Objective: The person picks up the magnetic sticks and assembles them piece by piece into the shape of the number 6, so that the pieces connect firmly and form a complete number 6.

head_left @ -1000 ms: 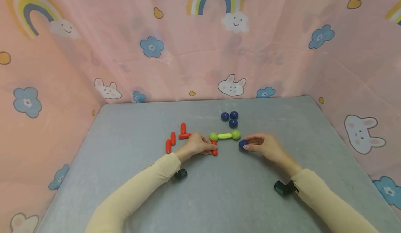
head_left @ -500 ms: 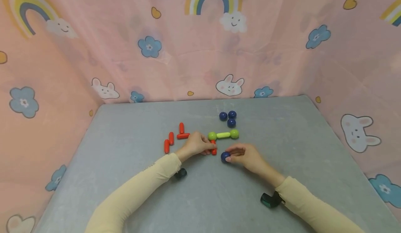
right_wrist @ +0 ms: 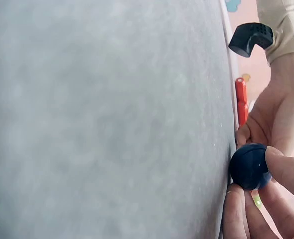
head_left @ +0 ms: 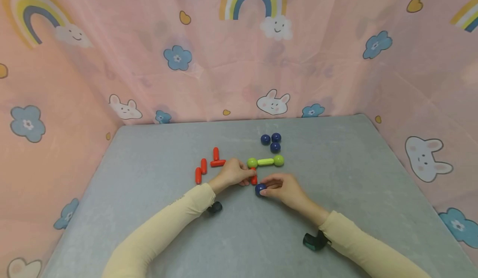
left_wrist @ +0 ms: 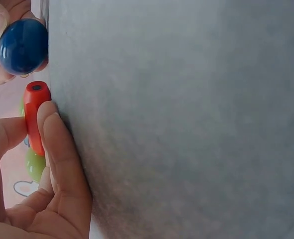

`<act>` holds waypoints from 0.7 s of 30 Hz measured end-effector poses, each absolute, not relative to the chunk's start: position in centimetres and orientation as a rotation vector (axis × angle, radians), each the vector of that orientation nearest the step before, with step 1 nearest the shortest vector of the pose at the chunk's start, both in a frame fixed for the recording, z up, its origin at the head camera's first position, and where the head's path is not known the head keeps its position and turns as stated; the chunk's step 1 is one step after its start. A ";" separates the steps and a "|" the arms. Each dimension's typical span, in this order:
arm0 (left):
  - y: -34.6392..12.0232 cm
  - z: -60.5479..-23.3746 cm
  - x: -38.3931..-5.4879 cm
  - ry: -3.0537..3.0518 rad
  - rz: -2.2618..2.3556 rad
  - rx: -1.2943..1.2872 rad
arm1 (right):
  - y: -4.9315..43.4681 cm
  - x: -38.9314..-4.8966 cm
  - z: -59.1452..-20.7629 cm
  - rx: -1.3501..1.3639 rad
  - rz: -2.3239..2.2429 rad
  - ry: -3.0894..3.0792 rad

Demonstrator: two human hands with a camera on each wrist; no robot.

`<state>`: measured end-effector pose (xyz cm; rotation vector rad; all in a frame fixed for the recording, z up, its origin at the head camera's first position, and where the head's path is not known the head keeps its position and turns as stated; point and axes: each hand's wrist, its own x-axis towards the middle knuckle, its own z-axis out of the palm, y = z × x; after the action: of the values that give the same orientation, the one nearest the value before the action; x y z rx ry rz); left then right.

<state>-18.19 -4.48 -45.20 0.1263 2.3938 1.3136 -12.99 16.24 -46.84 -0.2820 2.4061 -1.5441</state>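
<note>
My left hand (head_left: 234,172) pinches a red magnetic rod (left_wrist: 33,119) between thumb and fingers. The rod's far end meets a green ball (head_left: 252,162), which a light green rod (head_left: 266,162) joins to a second green ball (head_left: 279,160). My right hand (head_left: 285,190) holds a dark blue ball (head_left: 260,189) between thumb and fingertips, close to the near end of the red rod. In the left wrist view a small gap shows between the blue ball and the dark-tipped rod end. The right wrist view has the blue ball low over the table.
Several loose red rods (head_left: 198,175) lie left of my left hand on the grey table (head_left: 231,236). Behind the green pieces, 3 dark blue balls (head_left: 275,147) sit grouped together. A pink patterned curtain (head_left: 209,83) surrounds the table's back and sides.
My right hand has carried the blue ball leftward and nearer to me, from beside the right green ball to the red rod's near end. My left hand keeps its hold on the rod.
</note>
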 end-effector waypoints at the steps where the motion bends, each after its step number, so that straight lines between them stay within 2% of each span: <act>1: -4.5 -45.2 -18.2 2.392 1.317 0.125 | 16.1 -13.0 -46.9 -0.283 -1.547 2.406; 21: -4.4 -45.5 -18.3 2.379 1.347 0.105 | 15.0 -12.9 -46.6 -0.283 -1.545 2.436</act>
<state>-18.34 -4.44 -45.52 0.1054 2.3792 1.3467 -12.87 14.96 -46.58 -0.2834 2.4356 -1.5449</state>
